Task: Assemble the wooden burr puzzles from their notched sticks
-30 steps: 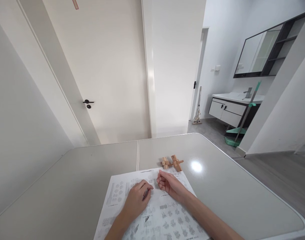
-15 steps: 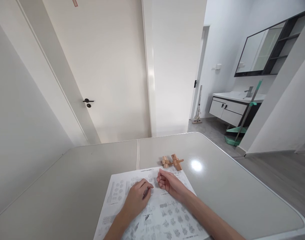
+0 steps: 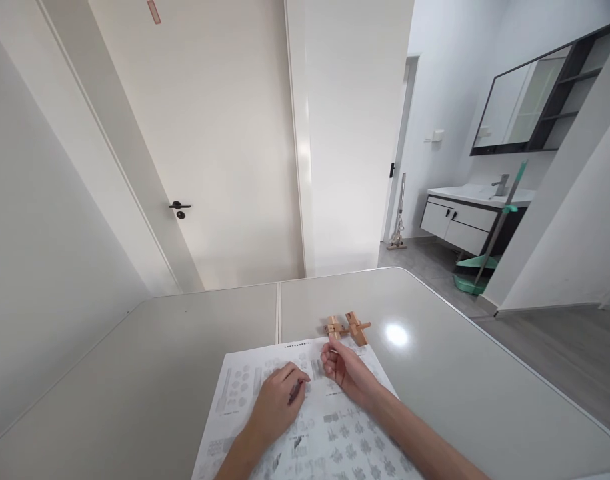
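Observation:
A printed sheet (image 3: 265, 453) lies on the table under both my hands, covered with small grey diagrams of puzzle pieces and lines of print. My left hand (image 3: 281, 403) rests palm down on its middle, fingers curled in toward the thumb; the inside is in shadow and no object shows there. To its right, my right hand (image 3: 349, 371) lies on its side, fingers loosely curled into the palm, with nothing seen in them. Just beyond my right fingertips sit a small wooden interlocking puzzle (image 3: 333, 326) and, right of it, a second wooden interlocking puzzle (image 3: 357, 327) with a bar sticking out.
The grey table (image 3: 135, 393) has a seam running across it and a raised light rim. Behind it stands a white door (image 3: 235, 147) with a black handle. At the right are a washbasin cabinet (image 3: 455, 223), a mop (image 3: 399, 220) and a green dustpan (image 3: 469, 285).
The whole view has shifted slightly down and to the right. My right fingertips now overlap the near edge of the left wooden puzzle in view. Otherwise both hands keep nearly the same pose.

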Demonstrator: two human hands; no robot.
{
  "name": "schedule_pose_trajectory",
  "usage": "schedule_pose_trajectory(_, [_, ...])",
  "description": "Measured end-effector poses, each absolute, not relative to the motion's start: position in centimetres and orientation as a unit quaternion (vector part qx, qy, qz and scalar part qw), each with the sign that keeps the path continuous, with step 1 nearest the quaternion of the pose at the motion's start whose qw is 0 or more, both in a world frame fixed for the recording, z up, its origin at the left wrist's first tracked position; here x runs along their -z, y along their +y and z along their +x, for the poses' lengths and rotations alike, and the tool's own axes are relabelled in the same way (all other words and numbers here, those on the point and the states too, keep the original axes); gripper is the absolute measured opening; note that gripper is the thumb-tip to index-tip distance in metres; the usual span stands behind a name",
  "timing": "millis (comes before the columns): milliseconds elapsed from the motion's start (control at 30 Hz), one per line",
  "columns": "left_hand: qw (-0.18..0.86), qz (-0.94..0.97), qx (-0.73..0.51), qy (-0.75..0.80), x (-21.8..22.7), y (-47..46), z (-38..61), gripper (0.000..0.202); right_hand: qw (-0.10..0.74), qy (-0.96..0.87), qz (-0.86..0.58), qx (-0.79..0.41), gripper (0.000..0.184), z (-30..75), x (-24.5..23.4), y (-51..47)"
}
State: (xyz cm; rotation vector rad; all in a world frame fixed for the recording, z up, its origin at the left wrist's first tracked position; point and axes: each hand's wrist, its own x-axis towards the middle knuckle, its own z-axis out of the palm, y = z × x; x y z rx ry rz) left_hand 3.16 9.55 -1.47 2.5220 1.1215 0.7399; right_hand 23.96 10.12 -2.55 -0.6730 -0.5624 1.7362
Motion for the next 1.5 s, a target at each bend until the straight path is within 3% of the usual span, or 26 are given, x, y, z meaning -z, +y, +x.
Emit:
schedule_pose_trajectory(300, [0.148, 0.874, -0.255, 0.387, 1.7, 9.5, 3.1, 0.022, 0.649, -0.183, -0.297, -0.675, 0.049, 26.4, 5.3, 12.8])
schedule_pose_trajectory(600, [0.147, 0.872, -0.244, 0.398, 1.8, 9.6, 3.1, 0.022, 0.67, -0.187, -0.258, -0.671, 0.043, 27.1, 5.7, 13.2])
schedule_pose_trajectory(867, [0.144, 0.874, -0.243, 0.394, 1.7, 9.6, 3.1, 0.022, 0.663, -0.251, -0.335, -0.621, 0.044, 26.1, 3.6, 11.6])
schedule_pose_trajectory(1067, [0.153, 0.869, -0.263, 0.389, 1.6, 9.5, 3.2, 0.022, 0.609, -0.432, -0.38, -0.546, 0.051, 24.3, 2.0, 10.0])
schedule_pose_trajectory(1200, [0.228, 0.815, -0.309, 0.434, 1.5, 9.7, 3.5, 0.021, 0.543, -0.54, -0.386, -0.514, 0.053, 23.7, 2.1, 9.4])
schedule_pose_trajectory(1333, [0.357, 0.685, -0.408, 0.487, 1.4, 10.8, 3.4, 0.04, 0.469, -0.651, -0.428, -0.416, 0.057, 23.5, 2.4, 9.0])
schedule_pose_trajectory(1500, [0.488, 0.621, -0.455, 0.41, 1.2, 11.4, 2.7, 0.067, 0.391, -0.737, -0.415, -0.363, 0.049, 23.1, 2.3, 8.2])
